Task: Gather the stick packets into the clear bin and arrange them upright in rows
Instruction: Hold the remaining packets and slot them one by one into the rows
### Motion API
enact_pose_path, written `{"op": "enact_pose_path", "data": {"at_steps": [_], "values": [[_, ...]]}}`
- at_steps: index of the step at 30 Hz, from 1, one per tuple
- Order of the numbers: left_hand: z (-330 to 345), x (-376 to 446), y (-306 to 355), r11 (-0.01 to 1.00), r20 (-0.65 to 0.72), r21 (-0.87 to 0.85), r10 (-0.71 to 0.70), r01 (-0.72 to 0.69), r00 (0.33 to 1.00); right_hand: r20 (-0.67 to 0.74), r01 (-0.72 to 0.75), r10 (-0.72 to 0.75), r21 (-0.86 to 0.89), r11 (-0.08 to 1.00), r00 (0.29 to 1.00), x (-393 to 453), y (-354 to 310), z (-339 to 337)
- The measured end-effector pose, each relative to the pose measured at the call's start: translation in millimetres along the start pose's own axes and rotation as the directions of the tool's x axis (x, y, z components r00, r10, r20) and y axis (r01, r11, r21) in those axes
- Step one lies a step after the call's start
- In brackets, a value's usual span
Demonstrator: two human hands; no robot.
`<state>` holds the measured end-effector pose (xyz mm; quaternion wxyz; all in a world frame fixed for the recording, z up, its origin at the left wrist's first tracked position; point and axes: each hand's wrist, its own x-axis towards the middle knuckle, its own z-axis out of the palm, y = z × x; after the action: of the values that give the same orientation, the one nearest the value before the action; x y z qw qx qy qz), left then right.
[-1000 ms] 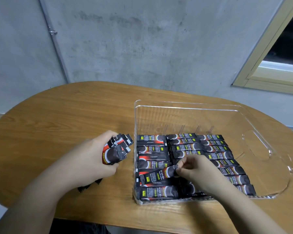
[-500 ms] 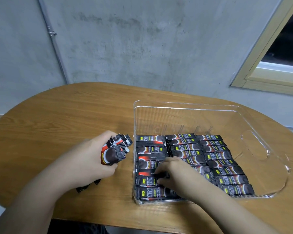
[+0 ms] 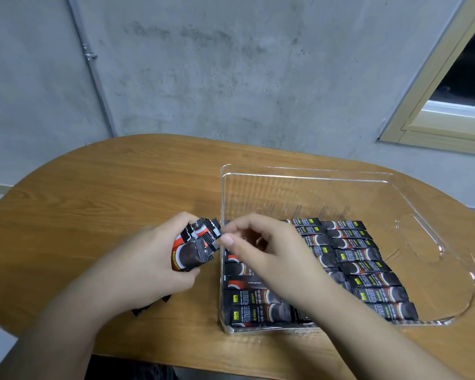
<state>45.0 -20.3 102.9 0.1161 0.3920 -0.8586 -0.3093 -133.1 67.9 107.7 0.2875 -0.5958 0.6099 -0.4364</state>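
Note:
My left hand [image 3: 148, 264] grips a bundle of black-and-red stick packets [image 3: 195, 248] just left of the clear bin [image 3: 299, 177]; the bundle's lower ends poke out under the wrist. Over the bin's left wall, my right hand [image 3: 261, 250] hovers with thumb and forefinger apart, the thumb tip right beside the bundle's top corner and nothing between the fingers. Several packets [image 3: 365, 270] lie in three rows in the near half of the bin. My right hand and forearm hide part of the left and middle rows.
The bin stands on the right half of an oval wooden table [image 3: 93, 201], its handle cut-out on the right wall. The bin's far half holds no packets. A concrete wall with a pipe [image 3: 93, 78] is behind, and a window frame [image 3: 436, 111] at upper right.
My right hand has let go of the packet it was laying in the left row, lifted out of the bin and moved left to the bundle. The left hand has stayed put.

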Motion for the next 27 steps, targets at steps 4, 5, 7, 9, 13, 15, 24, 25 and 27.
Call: {"op": "enact_pose_path", "data": {"at_steps": [4, 5, 7, 9, 13, 15, 24, 25, 27], "values": [[-0.7, -3.5, 2.5, 1.000, -0.019, 0.027, 0.003, -0.002, 1.000, -0.019, -0.042, 0.043, 0.052, 0.998, 0.999, 7.6, -9.3, 10.9], [-1.0, -4.4, 3.2, 0.999, -0.024, 0.032, 0.004, -0.003, 1.000, -0.031, -0.041, 0.043, 0.049, 0.998, 0.999, 7.9, -10.3, 12.2], [-1.2, -5.4, 4.6, 0.999, -0.037, 0.044, 0.002, 0.000, 0.999, -0.046, -0.023, 0.023, -0.003, 1.000, 0.999, 6.7, -11.9, 15.6], [-1.2, -5.8, 6.1, 0.998, -0.059, 0.059, 0.000, 0.003, 0.998, -0.047, -0.010, 0.009, -0.017, 1.000, 0.999, 5.4, -12.6, 18.9], [-1.3, -4.2, 5.2, 0.994, -0.067, 0.106, -0.025, 0.032, 0.997, -0.105, 0.027, -0.019, 0.078, 0.997, 0.994, 6.2, -8.2, 10.7], [-3.0, -3.8, 0.7, 0.989, -0.067, 0.137, -0.054, 0.062, 0.996, -0.213, 0.036, -0.005, 0.142, 0.989, 0.977, 6.6, 1.0, -5.6], [-1.1, -0.4, -8.1, 0.992, -0.083, 0.101, -0.068, 0.076, 0.994, -0.068, -0.414, 0.414, -0.310, 0.856, 0.907, -16.4, 75.5, -47.4], [-0.9, -0.2, -7.6, 0.993, -0.080, 0.098, -0.064, 0.072, 0.995, -0.046, -0.416, 0.432, -0.378, 0.827, 0.900, -15.9, 79.7, -44.8], [-0.6, -0.4, -6.6, 0.993, -0.064, 0.101, -0.059, 0.066, 0.996, -0.024, -0.379, 0.423, -0.491, 0.784, 0.906, -13.1, 82.5, -37.7]]}}
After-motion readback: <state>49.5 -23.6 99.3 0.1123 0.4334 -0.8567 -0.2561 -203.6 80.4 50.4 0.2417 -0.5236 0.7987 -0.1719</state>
